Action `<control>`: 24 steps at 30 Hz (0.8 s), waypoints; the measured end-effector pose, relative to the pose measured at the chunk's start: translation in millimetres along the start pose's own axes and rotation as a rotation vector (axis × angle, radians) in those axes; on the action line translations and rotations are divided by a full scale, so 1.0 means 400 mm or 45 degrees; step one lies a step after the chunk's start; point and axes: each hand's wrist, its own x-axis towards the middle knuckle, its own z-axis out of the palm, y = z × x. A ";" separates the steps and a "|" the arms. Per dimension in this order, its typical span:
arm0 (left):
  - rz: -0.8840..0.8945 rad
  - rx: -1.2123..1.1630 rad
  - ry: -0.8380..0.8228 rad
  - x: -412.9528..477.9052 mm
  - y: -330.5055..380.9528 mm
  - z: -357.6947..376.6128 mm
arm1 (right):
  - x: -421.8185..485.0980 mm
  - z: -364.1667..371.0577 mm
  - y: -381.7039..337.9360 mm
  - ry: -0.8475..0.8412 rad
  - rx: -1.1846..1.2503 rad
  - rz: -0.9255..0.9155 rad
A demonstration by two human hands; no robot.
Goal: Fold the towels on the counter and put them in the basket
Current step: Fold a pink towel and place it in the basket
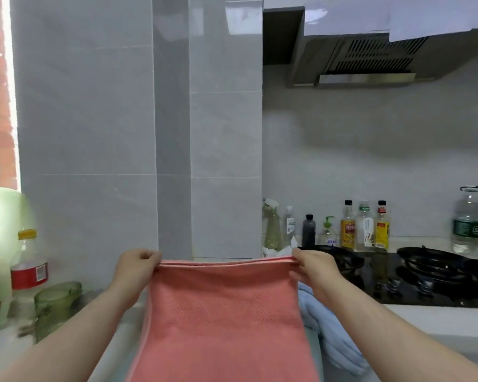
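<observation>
- Pink towel [224,312] hangs flat in the air, close in front of the person and above the counter [431,321]. Its lower part runs out of the bottom of the frame.
- The top edge shows 2 hems lying together, so it looks doubled over once already.
- Left hand [137,264] pinches the top left corner, fingers curled over the hem. Right hand [312,267] pinches the top right corner likewise. The edge is taut between them.
- Handling, by judgement: light, soft and limp, with a textured weave that is not slippery. It would likely sag if 1 corner is released.
- Best hold: the corners, both layers pinched together so the hems stay aligned.
- Light blue towel [331,334] lies rumpled on the counter, just right of the pink one, not folded.
- Basket: not in view.
- Further out: gas hob [439,271] to the right, row of bottles [364,230] by the wall, green glass mug [57,301] to the left.
</observation>
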 end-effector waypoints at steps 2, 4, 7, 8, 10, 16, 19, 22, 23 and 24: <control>-0.055 -0.107 0.055 -0.018 -0.014 0.002 | 0.008 -0.007 0.017 0.007 -0.008 0.037; -0.160 -0.192 0.065 -0.042 -0.016 0.002 | -0.006 -0.014 0.026 -0.022 -0.058 0.100; -0.364 -0.325 0.026 -0.095 -0.017 -0.006 | -0.045 -0.031 0.037 -0.109 -0.063 0.226; -0.453 -0.377 -0.011 -0.118 -0.015 -0.009 | -0.064 -0.037 0.040 -0.145 -0.030 0.263; -0.641 -0.457 -0.072 -0.170 -0.015 -0.025 | -0.108 -0.057 0.051 -0.191 0.017 0.329; -0.877 -0.236 -0.247 -0.286 -0.096 -0.097 | -0.218 -0.148 0.125 -0.349 -0.118 0.561; -0.838 -0.130 -0.342 -0.318 -0.112 -0.114 | -0.225 -0.188 0.159 -0.433 -0.259 0.694; -0.907 -0.252 -0.396 -0.328 -0.107 -0.114 | -0.212 -0.200 0.182 -0.480 -0.353 0.717; -0.890 -0.248 -0.389 -0.322 -0.106 -0.110 | -0.205 -0.196 0.188 -0.473 -0.353 0.690; -0.846 -0.215 -0.386 -0.314 -0.105 -0.106 | -0.197 -0.189 0.193 -0.454 -0.355 0.643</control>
